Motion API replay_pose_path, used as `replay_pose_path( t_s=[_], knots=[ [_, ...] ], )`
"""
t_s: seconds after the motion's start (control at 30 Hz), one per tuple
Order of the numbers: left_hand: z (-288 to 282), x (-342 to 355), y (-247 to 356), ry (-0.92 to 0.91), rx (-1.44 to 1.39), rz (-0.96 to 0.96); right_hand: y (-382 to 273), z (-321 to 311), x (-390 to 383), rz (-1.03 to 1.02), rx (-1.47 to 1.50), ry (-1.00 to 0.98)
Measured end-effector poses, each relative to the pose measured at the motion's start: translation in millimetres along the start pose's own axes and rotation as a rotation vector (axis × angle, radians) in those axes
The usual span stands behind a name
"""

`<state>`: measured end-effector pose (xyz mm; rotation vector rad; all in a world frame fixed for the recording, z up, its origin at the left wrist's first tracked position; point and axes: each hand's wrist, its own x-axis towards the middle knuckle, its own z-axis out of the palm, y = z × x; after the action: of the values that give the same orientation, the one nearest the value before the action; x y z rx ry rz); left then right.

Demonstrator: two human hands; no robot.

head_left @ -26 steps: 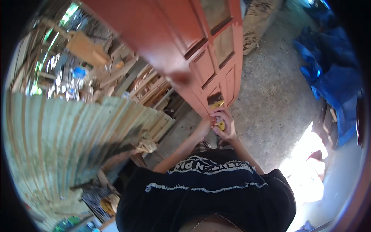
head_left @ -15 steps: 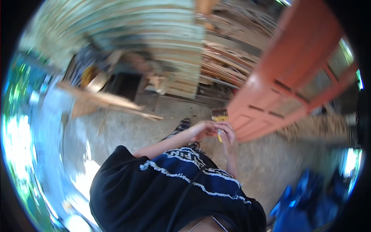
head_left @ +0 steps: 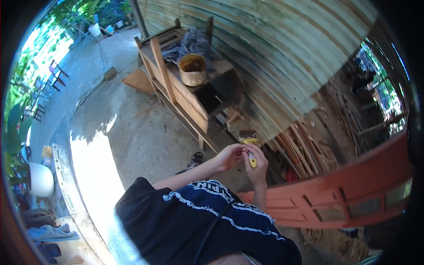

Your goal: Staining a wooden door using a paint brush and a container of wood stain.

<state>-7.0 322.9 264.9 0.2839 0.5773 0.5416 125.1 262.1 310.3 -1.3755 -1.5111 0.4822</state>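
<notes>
A paintbrush [head_left: 250,141] with a yellow handle and dark bristles points away from me, bristles up. My right hand [head_left: 259,167] is closed around its handle, whose yellow end shows below the fingers. Beside it, my left hand [head_left: 229,157] has its fingers bent and close together, meeting the right fingers near the brush. Whether the left fingertips also grip the brush is hidden. An orange-red panelled door [head_left: 318,198] with glass panes stands to the right of my hands.
Ahead is a wooden bench-like frame [head_left: 185,99] bearing a tan container [head_left: 192,77] and crumpled dark cloth [head_left: 194,44]. A corrugated metal wall [head_left: 282,57] runs behind. Wood strips [head_left: 300,148] lean at the right. A white helmet-like object [head_left: 41,179] sits far left.
My view has swung left: the door now lies lower at the right, and the bench is nearer the middle. Both hands stay together at the brush, which shows more clearly.
</notes>
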Motion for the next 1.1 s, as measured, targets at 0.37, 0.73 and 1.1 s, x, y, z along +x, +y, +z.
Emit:
replay_pose_path(
  t_s=[0.37, 0.73, 1.1],
  knots=[
    [-75, 2, 232, 0.799, 1.414, 1.186, -48, 119, 293, -0.139, 0.727, 0.064],
    [-115, 90, 273, 1.078, 1.152, 1.149, 10, 248, 366, -0.028, 0.197, -0.502],
    [-125, 101, 260, 1.249, 1.214, 1.349, 6, 249, 364, -0.037, 0.295, -0.563]
  ],
)
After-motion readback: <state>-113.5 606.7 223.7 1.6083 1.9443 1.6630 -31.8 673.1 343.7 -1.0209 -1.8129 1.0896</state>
